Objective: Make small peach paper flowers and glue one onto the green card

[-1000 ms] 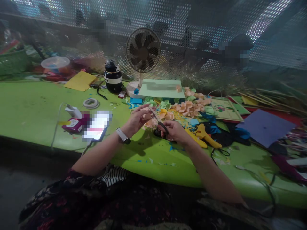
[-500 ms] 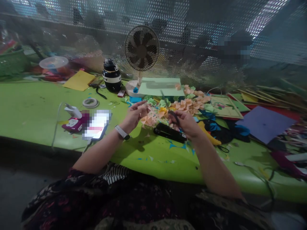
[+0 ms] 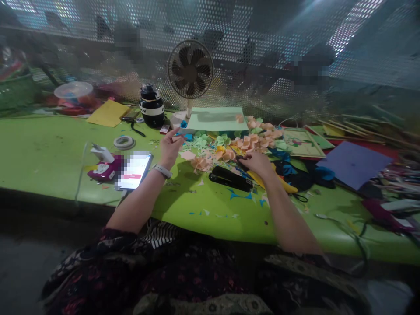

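Note:
My right hand (image 3: pixel 257 165) is closed around dark-handled scissors (image 3: pixel 241 161), whose blades point up and left over the paper pile. Several peach paper petals (image 3: pixel 251 142) and green paper pieces (image 3: pixel 223 140) make up this pile. My left hand (image 3: pixel 171 146), with a white watch band at its wrist, hovers left of the pile with fingers stretched and apart. I see nothing held in it. Close to its right is a flat peach paper piece (image 3: pixel 188 155). A black stapler (image 3: pixel 230 178) lies between my forearms, in front of the pile.
Left of my arm lie a lit phone (image 3: pixel 135 170), a purple glue gun (image 3: pixel 106 168) and a tape roll (image 3: pixel 124 142). Behind stand a black jar (image 3: pixel 152 109) and a fan (image 3: pixel 190 70). Purple paper (image 3: pixel 356 164) and sticks are at right; blue scraps (image 3: pixel 241 195) dot the front.
My left hand has moved left, away from the scissors, and its fingers have spread. The right hand, with the scissors, has lowered slightly towards the pile. The flat peach piece now shows beside my left hand.

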{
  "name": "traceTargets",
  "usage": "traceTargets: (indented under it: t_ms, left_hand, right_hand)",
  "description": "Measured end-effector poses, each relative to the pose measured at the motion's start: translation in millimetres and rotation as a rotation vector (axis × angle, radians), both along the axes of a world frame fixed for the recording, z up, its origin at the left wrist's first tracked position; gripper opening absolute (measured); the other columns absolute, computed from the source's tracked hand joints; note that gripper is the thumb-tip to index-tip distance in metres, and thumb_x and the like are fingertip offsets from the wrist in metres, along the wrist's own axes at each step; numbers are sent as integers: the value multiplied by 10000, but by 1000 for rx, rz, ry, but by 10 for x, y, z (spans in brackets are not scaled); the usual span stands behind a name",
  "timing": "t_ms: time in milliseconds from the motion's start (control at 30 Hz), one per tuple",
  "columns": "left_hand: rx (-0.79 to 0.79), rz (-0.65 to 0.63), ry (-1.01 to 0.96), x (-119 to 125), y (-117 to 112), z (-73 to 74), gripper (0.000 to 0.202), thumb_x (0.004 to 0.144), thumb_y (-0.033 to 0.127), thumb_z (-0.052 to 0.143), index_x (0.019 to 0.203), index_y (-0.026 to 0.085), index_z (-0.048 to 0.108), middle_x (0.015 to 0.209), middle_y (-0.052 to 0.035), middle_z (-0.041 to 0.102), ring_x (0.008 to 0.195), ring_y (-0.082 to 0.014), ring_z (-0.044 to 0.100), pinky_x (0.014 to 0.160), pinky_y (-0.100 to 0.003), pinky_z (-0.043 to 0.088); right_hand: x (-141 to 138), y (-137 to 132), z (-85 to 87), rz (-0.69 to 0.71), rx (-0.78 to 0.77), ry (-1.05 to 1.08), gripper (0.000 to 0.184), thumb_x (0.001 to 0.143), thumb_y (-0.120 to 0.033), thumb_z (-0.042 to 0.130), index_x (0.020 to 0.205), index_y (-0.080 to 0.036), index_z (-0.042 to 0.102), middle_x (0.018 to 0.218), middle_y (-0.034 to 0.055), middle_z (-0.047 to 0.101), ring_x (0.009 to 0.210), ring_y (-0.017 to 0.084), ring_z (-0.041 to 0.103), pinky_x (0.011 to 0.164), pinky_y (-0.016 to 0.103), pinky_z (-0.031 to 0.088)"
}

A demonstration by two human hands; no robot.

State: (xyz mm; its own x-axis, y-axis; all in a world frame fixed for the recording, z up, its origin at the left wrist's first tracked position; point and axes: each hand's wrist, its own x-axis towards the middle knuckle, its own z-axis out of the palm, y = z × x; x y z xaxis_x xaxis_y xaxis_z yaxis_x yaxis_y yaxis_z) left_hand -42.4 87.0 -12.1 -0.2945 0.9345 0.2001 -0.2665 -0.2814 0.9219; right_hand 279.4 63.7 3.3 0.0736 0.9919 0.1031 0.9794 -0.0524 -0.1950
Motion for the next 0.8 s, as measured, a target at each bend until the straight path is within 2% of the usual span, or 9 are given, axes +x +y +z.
traceTargets:
  t_ms: [133, 267, 333, 400, 467, 533, 633, 800]
  left_hand:
    - [31, 49, 45, -27, 32, -16, 480, 675, 103, 763, 1148, 149, 697, 879, -51, 743, 857, -134, 697, 819, -253, 546]
    - [77, 14, 35, 13, -27, 36, 432, 699, 117, 762, 1125, 158, 704, 891, -60, 754, 935, -159, 713, 847, -271, 554]
    - [84, -23, -4, 62, -94, 82, 385, 701, 116, 765, 1079, 163, 712, 873, -55, 758, 916, -160, 721, 851, -282, 561]
    - [80, -76, -34, 131, -182, 126, 366, 697, 116, 770, 1053, 175, 714, 867, -47, 766, 879, -155, 726, 822, -282, 572]
    - [73, -162, -45, 217, -285, 157, 391, 695, 127, 787, 1075, 177, 712, 892, -60, 776, 935, -169, 731, 828, -284, 576]
    - [59, -243, -46, 307, -392, 173, 422, 698, 161, 807, 1108, 181, 707, 945, -73, 784, 947, -180, 736, 803, -286, 586]
    - [66, -331, -50, 416, -526, 177, 455, 710, 223, 825, 1146, 191, 700, 996, -78, 788, 924, -177, 744, 802, -292, 595]
    - [66, -422, -6, 478, -633, 169, 515, 705, 285, 849, 1187, 201, 689, 1030, -69, 789, 963, -194, 749, 873, -329, 598]
  right_hand:
    - [32, 27, 8, -18, -87, 16, 207, 781, -394, 711, 764, -192, 757, 803, 81, 743, 757, 214, 648, 605, 284, 376]
    - [77, 14, 64, -16, -159, 58, 162, 734, -341, 758, 768, -183, 760, 762, 69, 731, 734, 213, 651, 621, 287, 403]
    - [73, -15, 111, -22, -111, 88, 176, 733, -354, 758, 779, -184, 752, 798, 75, 737, 764, 227, 659, 639, 294, 422]
    - [11, -65, 153, -14, 31, 176, 196, 769, -370, 719, 822, -183, 743, 850, 86, 741, 810, 238, 666, 681, 306, 450]
    - [-128, -143, 175, 60, 208, 347, 230, 825, -375, 652, 916, -179, 733, 896, 90, 741, 829, 226, 666, 730, 314, 479]
    - [-331, -251, 170, 226, 279, 583, 300, 853, -423, 625, 1001, -176, 710, 942, 86, 734, 808, 203, 657, 742, 317, 506]
    - [-650, -430, 128, 430, 197, 806, 375, 838, -502, 677, 1053, -196, 669, 1040, 79, 713, 785, 173, 648, 727, 310, 527]
    - [-915, -604, 62, 571, 161, 957, 396, 803, -528, 737, 1043, -231, 632, 1117, 63, 668, 794, 153, 646, 716, 296, 542]
